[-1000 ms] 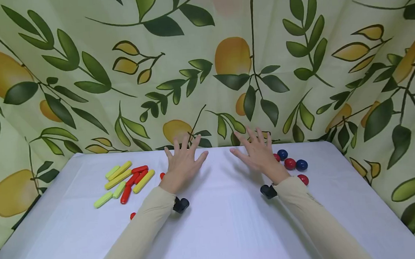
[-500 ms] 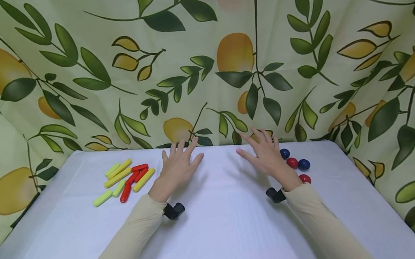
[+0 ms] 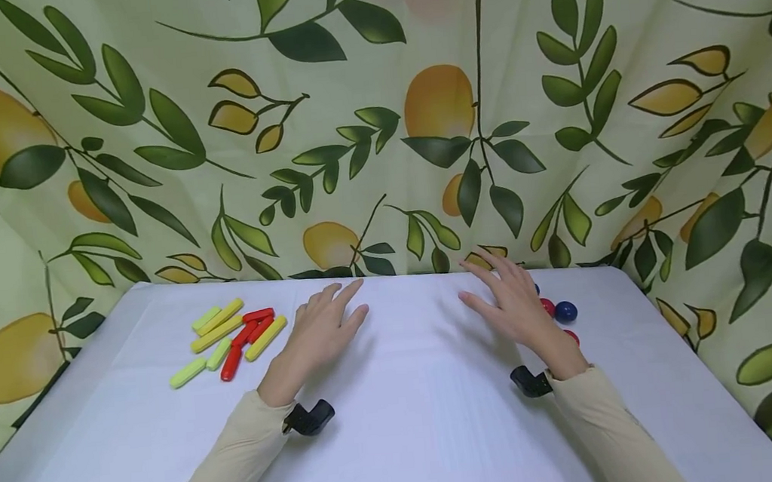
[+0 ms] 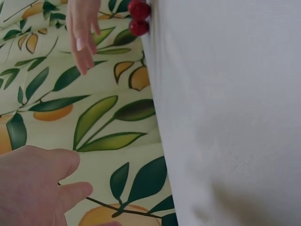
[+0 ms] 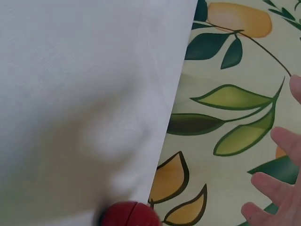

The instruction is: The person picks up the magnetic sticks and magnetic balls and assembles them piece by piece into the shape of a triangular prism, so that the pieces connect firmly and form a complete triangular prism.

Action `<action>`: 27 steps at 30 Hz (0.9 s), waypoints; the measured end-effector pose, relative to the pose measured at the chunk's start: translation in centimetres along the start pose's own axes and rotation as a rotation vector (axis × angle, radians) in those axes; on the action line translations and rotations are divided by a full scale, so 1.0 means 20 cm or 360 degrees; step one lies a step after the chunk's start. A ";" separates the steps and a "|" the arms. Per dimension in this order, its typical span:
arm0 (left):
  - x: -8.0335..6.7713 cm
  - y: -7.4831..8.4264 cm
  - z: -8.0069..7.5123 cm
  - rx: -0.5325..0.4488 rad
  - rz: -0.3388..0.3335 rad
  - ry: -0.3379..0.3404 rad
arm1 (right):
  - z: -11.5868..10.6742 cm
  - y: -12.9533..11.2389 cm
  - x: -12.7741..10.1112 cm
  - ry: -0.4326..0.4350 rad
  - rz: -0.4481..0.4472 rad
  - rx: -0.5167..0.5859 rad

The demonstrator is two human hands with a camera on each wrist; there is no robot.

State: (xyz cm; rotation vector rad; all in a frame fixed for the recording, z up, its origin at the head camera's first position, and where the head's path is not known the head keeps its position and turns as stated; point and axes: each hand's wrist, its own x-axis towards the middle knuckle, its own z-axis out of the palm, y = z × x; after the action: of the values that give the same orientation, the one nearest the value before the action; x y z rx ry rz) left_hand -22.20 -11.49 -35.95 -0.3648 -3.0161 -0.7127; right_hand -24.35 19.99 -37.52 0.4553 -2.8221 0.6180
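My left hand point(image 3: 312, 334) hovers over the white table with fingers spread, holding nothing. To its left lies a loose group of short rounded sticks: red sticks point(image 3: 231, 364), yellow sticks point(image 3: 266, 339) and light green sticks point(image 3: 188, 373). Level with it on the other side, my right hand point(image 3: 514, 306) is also raised, its fingers apart and nothing in them. Just right of that hand sit a blue ball point(image 3: 565, 312) and red balls point(image 3: 548, 307), partly covered by the hand and wrist. In the right wrist view one red ball point(image 5: 131, 215) shows at the bottom edge.
The table point(image 3: 415, 435) wears a smooth white cloth. Behind it hangs a curtain point(image 3: 346, 85) printed with leaves and orange fruit, which also runs along both sides. A black camera point(image 3: 309, 418) is strapped to the left wrist, another camera point(image 3: 530, 382) to the right.
Both hands have drawn back toward me and moved farther apart. The small red things seen beside the left arm earlier are out of sight now, and the right hand covers more of the balls.
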 end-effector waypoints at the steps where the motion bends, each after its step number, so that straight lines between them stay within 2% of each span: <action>1: -0.01 -0.01 0.01 -0.0008 -0.0004 -0.0007 | 0.00 0.01 -0.01 0.0001 -0.0002 0.0014; 7: -0.05 -0.04 0.03 -0.0038 -0.0005 0.0036 | 0.00 0.03 -0.06 -0.0016 0.0023 0.0075; 13: -0.06 -0.07 0.02 -0.0061 0.0054 0.0057 | -0.01 0.06 -0.10 -0.0062 0.0052 0.0105; 17: -0.07 -0.10 -0.02 -0.0084 0.0097 -0.0037 | -0.03 0.09 -0.13 -0.0118 0.0021 0.0123; 21: -0.08 -0.16 -0.07 -0.0139 0.0083 -0.0168 | -0.05 0.11 -0.15 -0.0190 0.0000 0.0151; 27: -0.10 -0.24 -0.13 -0.0179 0.0046 -0.0230 | -0.06 0.12 -0.16 -0.0247 0.0007 0.0187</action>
State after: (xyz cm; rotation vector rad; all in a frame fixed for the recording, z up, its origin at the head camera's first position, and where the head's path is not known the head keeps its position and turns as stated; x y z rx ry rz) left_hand -21.49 -17.23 -35.90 -0.4823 -3.1046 -0.8937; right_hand -22.07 23.46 -38.22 0.5406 -2.9431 0.7847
